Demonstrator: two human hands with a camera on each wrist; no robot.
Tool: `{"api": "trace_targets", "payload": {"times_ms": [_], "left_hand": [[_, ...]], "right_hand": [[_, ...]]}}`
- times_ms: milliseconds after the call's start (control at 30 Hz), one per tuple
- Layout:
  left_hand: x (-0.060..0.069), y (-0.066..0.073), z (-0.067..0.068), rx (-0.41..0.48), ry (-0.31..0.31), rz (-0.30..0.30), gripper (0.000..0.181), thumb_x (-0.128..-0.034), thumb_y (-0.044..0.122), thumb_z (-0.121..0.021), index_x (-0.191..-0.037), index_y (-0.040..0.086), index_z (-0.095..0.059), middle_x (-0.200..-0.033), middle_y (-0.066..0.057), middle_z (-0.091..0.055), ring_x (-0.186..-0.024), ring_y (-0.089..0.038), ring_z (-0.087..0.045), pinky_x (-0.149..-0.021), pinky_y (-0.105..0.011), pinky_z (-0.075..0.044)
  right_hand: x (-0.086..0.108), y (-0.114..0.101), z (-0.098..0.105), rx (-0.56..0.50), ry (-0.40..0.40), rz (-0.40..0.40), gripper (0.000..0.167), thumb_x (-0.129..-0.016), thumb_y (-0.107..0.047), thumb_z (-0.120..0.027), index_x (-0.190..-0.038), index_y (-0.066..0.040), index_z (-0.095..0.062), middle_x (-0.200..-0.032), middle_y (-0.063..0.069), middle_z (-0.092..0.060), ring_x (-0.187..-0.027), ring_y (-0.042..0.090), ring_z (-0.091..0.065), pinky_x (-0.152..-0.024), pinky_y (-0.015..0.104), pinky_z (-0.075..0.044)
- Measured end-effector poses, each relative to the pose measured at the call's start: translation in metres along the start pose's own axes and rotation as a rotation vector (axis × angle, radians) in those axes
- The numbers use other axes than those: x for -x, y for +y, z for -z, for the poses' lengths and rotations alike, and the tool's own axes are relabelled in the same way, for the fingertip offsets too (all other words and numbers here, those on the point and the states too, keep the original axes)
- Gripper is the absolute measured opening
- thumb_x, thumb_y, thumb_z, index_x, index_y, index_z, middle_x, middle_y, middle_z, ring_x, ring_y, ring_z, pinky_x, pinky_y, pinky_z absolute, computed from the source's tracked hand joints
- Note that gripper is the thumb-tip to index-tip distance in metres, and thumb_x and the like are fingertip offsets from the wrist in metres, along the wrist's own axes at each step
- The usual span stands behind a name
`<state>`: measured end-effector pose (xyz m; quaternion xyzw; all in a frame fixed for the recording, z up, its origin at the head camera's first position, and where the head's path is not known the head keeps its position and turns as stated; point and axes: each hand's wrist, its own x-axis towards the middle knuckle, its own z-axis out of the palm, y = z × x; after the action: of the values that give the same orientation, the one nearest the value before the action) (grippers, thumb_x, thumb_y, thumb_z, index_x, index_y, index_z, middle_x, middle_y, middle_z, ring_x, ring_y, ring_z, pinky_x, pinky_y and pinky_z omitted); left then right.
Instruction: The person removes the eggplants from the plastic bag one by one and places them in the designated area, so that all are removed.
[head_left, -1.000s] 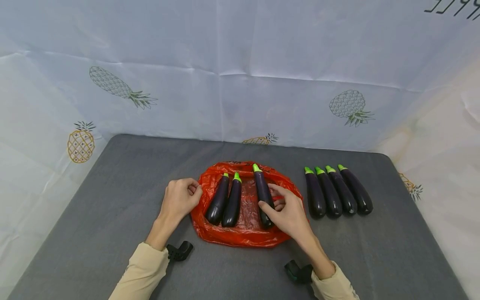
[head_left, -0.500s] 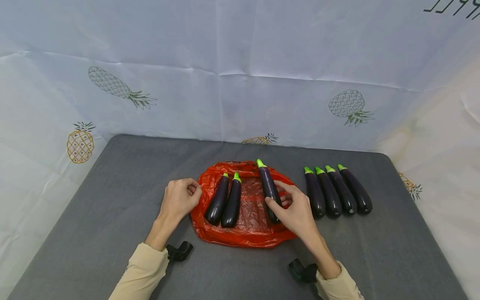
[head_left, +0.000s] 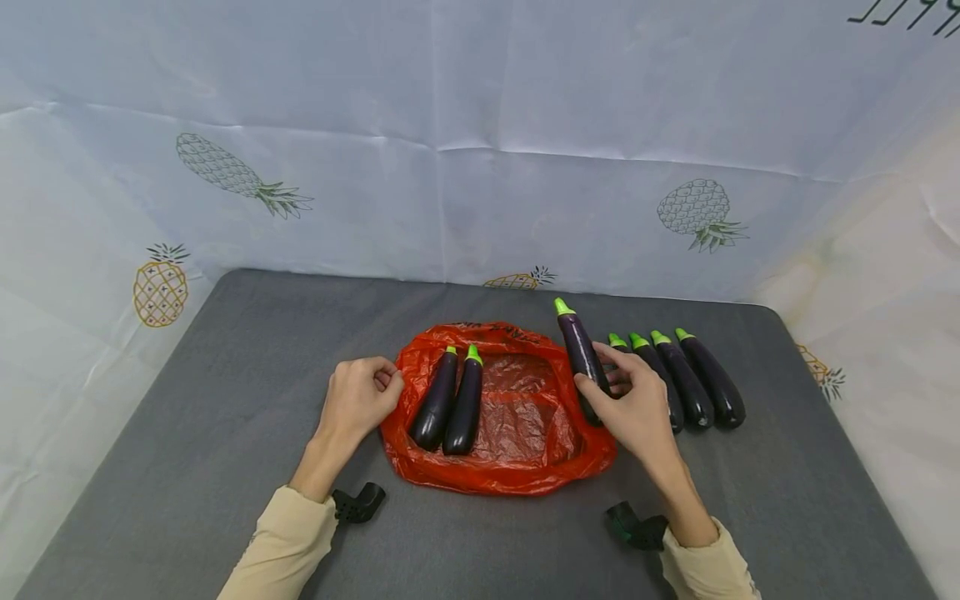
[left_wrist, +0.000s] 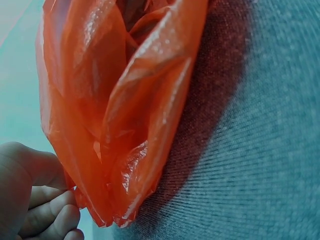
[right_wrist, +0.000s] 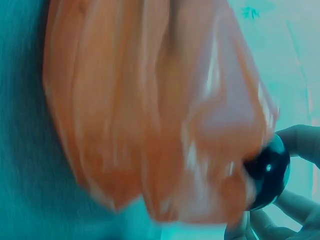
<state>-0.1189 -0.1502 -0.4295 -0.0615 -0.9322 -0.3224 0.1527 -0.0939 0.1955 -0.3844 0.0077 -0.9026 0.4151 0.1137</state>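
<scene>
A red plastic bag (head_left: 517,479) lies with its mouth spread open, and two eggplants (head_left: 467,408) rest side by side inside it. My left hand (head_left: 362,396) pinches the bag's left rim; in the left wrist view the thumb and curled fingers (left_wrist: 47,212) meet at the red plastic (left_wrist: 125,125). Over the bag's right rim, my right hand (head_left: 633,404) grips a dark purple eggplant (head_left: 579,346) between thumb and fingers, its green stem end pointing away. In the right wrist view the rounded end of that eggplant (right_wrist: 270,172) shows beside the blurred bag (right_wrist: 150,125).
Several more eggplants (head_left: 701,375) lie in a row right of the bag, the leftmost partly hidden behind my right hand. Everything stands on a grey cloth-covered table (head_left: 480,550). A pale curtain (head_left: 450,208) printed with pineapples hangs behind it.
My right hand has lifted the eggplant out from inside the bag and carried it right and away from me, to the bag's right rim. The left hand has stayed at the left rim.
</scene>
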Motion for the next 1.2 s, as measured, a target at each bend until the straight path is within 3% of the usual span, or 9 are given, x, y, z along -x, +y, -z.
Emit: {"api": "trace_targets", "payload": {"times_ms": [100,333,600,833,933,1033,1200], "left_hand": [[0.0,0.0,0.0,0.002,0.001,0.0,0.014,-0.0849,0.005,-0.066,-0.073,0.002,-0.073,-0.063,-0.007,-0.067,-0.052,-0.01,-0.055,-0.054,-0.027,-0.048],[0.0,-0.001,0.0,0.003,0.002,-0.002,0.014,-0.0845,0.005,-0.066,-0.073,0.003,-0.073,-0.063,-0.006,-0.067,-0.053,-0.01,-0.055,-0.055,-0.028,-0.049],[0.0,-0.001,-0.001,-0.002,0.0,-0.004,0.014,-0.085,0.005,-0.066,-0.073,0.002,-0.073,-0.063,-0.007,-0.067,-0.052,-0.01,-0.055,-0.055,-0.029,-0.049],[0.0,0.0,-0.001,-0.007,-0.003,-0.006,0.014,-0.0854,0.006,-0.066,-0.073,0.002,-0.073,-0.064,-0.007,-0.068,-0.054,-0.012,-0.057,-0.056,-0.03,-0.051],[0.0,-0.001,-0.001,-0.009,-0.001,-0.008,0.014,-0.0854,0.006,-0.067,-0.074,0.002,-0.073,-0.064,-0.007,-0.068,-0.054,-0.012,-0.057,-0.056,-0.03,-0.051],[0.0,-0.001,-0.001,-0.008,-0.002,-0.005,0.014,-0.0855,0.006,-0.066,-0.074,0.002,-0.073,-0.064,-0.007,-0.068,-0.054,-0.012,-0.057,-0.056,-0.03,-0.051],[0.0,-0.001,0.0,-0.006,-0.004,-0.006,0.015,-0.0859,0.006,-0.066,-0.074,0.002,-0.073,-0.064,-0.007,-0.067,-0.054,-0.011,-0.056,-0.056,-0.029,-0.05]], "right_hand": [[-0.004,0.006,0.009,0.021,0.027,-0.011,0.048,-0.088,-0.014,-0.077,-0.133,-0.004,-0.066,-0.118,0.021,-0.068,-0.087,0.02,-0.061,-0.073,0.007,-0.044],[-0.012,0.021,0.032,0.06,0.098,-0.076,0.048,-0.087,-0.017,-0.077,-0.134,-0.007,-0.067,-0.115,0.021,-0.068,-0.081,-0.003,-0.052,-0.07,0.005,-0.041],[-0.02,0.041,0.058,0.084,0.178,-0.145,0.048,-0.089,-0.019,-0.074,-0.136,-0.01,-0.066,-0.123,0.021,-0.067,-0.08,-0.012,-0.048,-0.071,0.005,-0.038],[-0.024,0.062,0.077,0.066,0.264,-0.249,0.049,-0.09,-0.021,-0.072,-0.138,-0.014,-0.065,-0.121,-0.003,-0.064,-0.084,-0.011,-0.05,-0.077,0.013,-0.039],[-0.027,0.072,0.086,0.062,0.291,-0.285,0.049,-0.09,-0.022,-0.072,-0.138,-0.016,-0.065,-0.119,-0.007,-0.064,-0.086,-0.011,-0.05,-0.077,0.013,-0.039],[-0.03,0.083,0.095,0.078,0.307,-0.317,0.049,-0.09,-0.024,-0.071,-0.139,-0.017,-0.065,-0.119,-0.008,-0.065,-0.088,-0.011,-0.049,-0.074,0.011,-0.04],[-0.032,0.099,0.11,0.069,0.314,-0.361,0.05,-0.091,-0.024,-0.07,-0.14,-0.015,-0.064,-0.112,-0.023,-0.055,-0.09,-0.011,-0.047,-0.065,0.006,-0.04]]}}
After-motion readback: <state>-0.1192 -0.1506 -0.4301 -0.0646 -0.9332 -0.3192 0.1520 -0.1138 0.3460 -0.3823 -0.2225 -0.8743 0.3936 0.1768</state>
